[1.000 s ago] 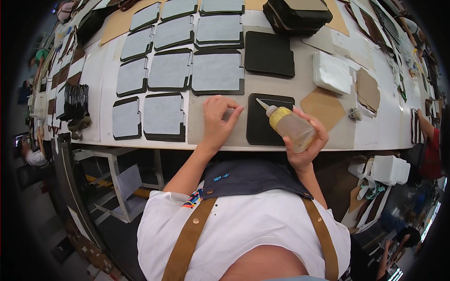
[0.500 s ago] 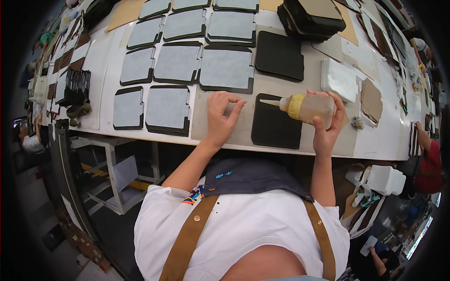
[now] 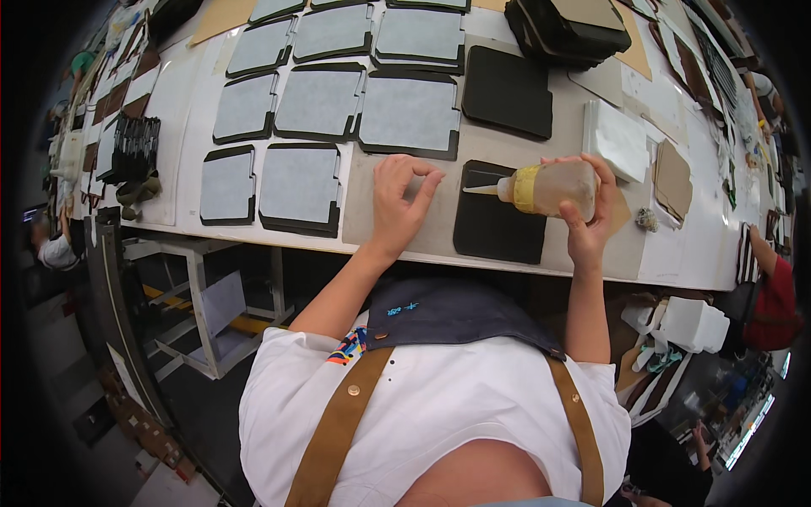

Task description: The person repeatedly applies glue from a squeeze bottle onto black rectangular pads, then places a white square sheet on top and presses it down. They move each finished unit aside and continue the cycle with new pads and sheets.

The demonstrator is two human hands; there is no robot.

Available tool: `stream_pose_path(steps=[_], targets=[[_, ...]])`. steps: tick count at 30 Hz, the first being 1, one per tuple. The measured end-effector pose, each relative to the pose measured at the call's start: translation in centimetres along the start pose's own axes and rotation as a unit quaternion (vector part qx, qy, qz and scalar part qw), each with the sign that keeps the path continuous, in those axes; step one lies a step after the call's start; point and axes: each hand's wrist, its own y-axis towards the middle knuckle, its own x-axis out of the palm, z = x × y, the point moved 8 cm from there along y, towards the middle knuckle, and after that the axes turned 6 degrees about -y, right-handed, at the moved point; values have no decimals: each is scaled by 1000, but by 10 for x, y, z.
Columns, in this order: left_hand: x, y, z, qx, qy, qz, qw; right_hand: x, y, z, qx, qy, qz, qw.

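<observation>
My right hand (image 3: 594,221) grips a clear squeeze bottle (image 3: 564,188) with yellow tape around its shoulder. Tipped almost flat, the bottle has its pointed nozzle aimed left over a dark, flat, round-cornered panel (image 3: 498,230). Whether the nozzle tip touches the panel cannot be told. To the left of that panel, my left hand (image 3: 397,201) is over the grey board (image 3: 359,203), thumb and forefinger curled together in a pinch, with nothing visible in them. Rows of dark panels with pale grey sheets (image 3: 300,186) lie beyond and left of it.
Another dark panel (image 3: 507,93) lies farther back, near a thick dark stack (image 3: 568,34). At the right are white sheets (image 3: 615,139), brown card pieces (image 3: 672,182) and a small crumpled clump (image 3: 646,220). Dark strips (image 3: 133,150) stand bunched at the left. Other people work at the sides.
The bottle has shifted slightly left, bringing its nozzle nearer the panel's left edge. My left thumb and forefinger have drawn closer together. The view has moved a little.
</observation>
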Motion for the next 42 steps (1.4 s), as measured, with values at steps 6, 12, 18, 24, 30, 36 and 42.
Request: stream_pose_path(steps=[6, 12, 18, 24, 30, 36, 42], targets=[[1, 1, 3, 16, 24, -15, 999, 4, -11, 0, 21, 36, -31, 999], [0, 1, 2, 7, 22, -15, 1000, 11, -28, 0, 41, 39, -59, 997], [1, 2, 3, 10, 19, -21, 1000, -33, -40, 20, 137, 263, 110, 949], [2, 2, 1, -10, -9, -14, 1000, -103, -33, 30, 129, 215, 231, 940], [3, 1, -1, -15, -6, -13, 1000, -112, -27, 3, 41, -9, 213, 976], [4, 1, -2, -24, 2, -11, 1000, -109, -21, -1, 13, -57, 197, 979], [4, 0, -3, -25, 5, -11, 1000, -102, -18, -4, 6, -55, 174, 983]])
